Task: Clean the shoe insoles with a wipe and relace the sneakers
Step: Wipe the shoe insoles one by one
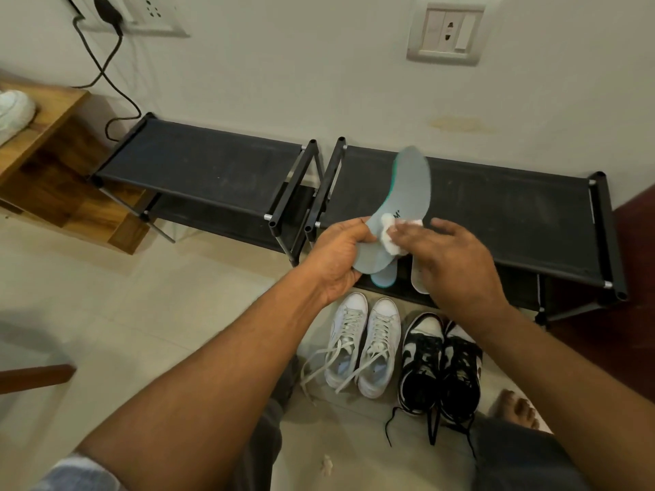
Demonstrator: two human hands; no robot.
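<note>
Directly above the front edge of the black shoe rack (514, 221), the person holds a grey insole (411, 182) tilted up, its toe end pointing toward the wall behind the rack. The left hand (336, 256) grips the insole's heel end, fingers curled round its edge. The right hand (457, 264) is open, its fingers fairly flat and pressing a crumpled white wipe (388, 242) onto the middle of the insole; the hand is slightly blurred. On the rack's top shelf, below the hands, lie two more insoles: a blue-edged insole (384, 278) and, beside it, a pale insole (418, 281), both partly hidden. On the floor just in front of the rack stand the white sneakers (365, 345), laces loose, and next to them the black-and-white sneakers (439, 366), their black laces trailing away from the rack.
</note>
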